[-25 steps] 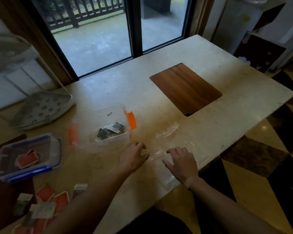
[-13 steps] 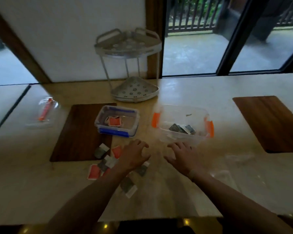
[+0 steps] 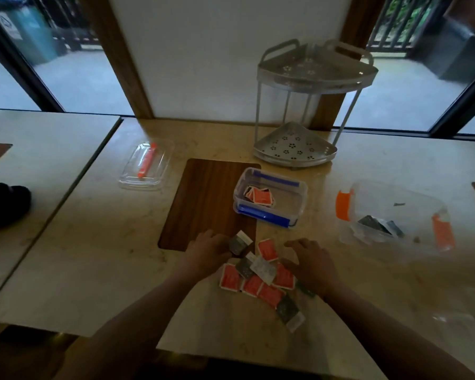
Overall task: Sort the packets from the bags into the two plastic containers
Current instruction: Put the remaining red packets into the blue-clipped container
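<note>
A heap of several red and dark grey packets [image 3: 261,278] lies on the table in front of me. My left hand [image 3: 207,252] rests at the heap's left edge, its fingertips against a grey packet [image 3: 239,242]. My right hand [image 3: 310,263] hovers palm down over the heap's right side, fingers relaxed. Behind the heap, a blue-clipped container [image 3: 270,200] holds red packets. Further right, an orange-clipped container [image 3: 392,215] holds grey packets. An empty clear bag [image 3: 455,316] lies at the right edge.
A wooden inlay [image 3: 203,201] sits left of the blue-clipped container. A clear lid with an orange clip [image 3: 146,167] lies at the back left. A grey two-tier corner rack [image 3: 299,138] stands at the back. A second table with a dark object [image 3: 3,204] adjoins on the left.
My view has swung left from the empty bags to the packet heap. Both hands have left the bags and now flank the heap.
</note>
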`<action>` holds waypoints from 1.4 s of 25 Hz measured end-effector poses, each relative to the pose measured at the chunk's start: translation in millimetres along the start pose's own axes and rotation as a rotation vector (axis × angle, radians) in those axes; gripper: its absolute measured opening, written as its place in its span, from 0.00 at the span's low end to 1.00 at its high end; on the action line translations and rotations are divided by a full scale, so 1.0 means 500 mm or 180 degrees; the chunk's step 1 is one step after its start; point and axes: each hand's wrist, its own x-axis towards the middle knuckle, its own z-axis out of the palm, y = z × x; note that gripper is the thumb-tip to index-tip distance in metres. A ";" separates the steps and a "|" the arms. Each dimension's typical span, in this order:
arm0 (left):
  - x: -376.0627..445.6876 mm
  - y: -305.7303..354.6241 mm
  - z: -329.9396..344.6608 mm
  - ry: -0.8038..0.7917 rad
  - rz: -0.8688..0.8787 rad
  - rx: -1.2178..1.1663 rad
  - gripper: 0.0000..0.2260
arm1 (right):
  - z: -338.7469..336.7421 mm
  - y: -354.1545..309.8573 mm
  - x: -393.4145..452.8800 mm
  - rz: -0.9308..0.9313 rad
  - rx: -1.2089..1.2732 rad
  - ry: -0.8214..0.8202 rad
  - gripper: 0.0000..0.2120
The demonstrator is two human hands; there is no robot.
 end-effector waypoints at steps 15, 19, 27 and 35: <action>-0.022 -0.040 0.094 -0.0600 0.0253 0.0309 0.26 | 0.058 -0.033 -0.025 0.0383 -0.0270 -0.0528 0.27; -0.019 -0.029 0.097 -0.0527 0.0300 0.0456 0.23 | 0.071 -0.039 -0.017 0.0432 -0.0396 -0.0404 0.28; 0.005 -0.026 0.075 -0.1024 -0.0349 -0.0842 0.10 | 0.052 -0.038 -0.008 0.0870 0.0390 -0.0400 0.14; 0.115 0.021 -0.007 -0.0817 -0.0452 -0.1866 0.06 | 0.008 -0.024 -0.008 0.0559 0.1389 -0.1024 0.13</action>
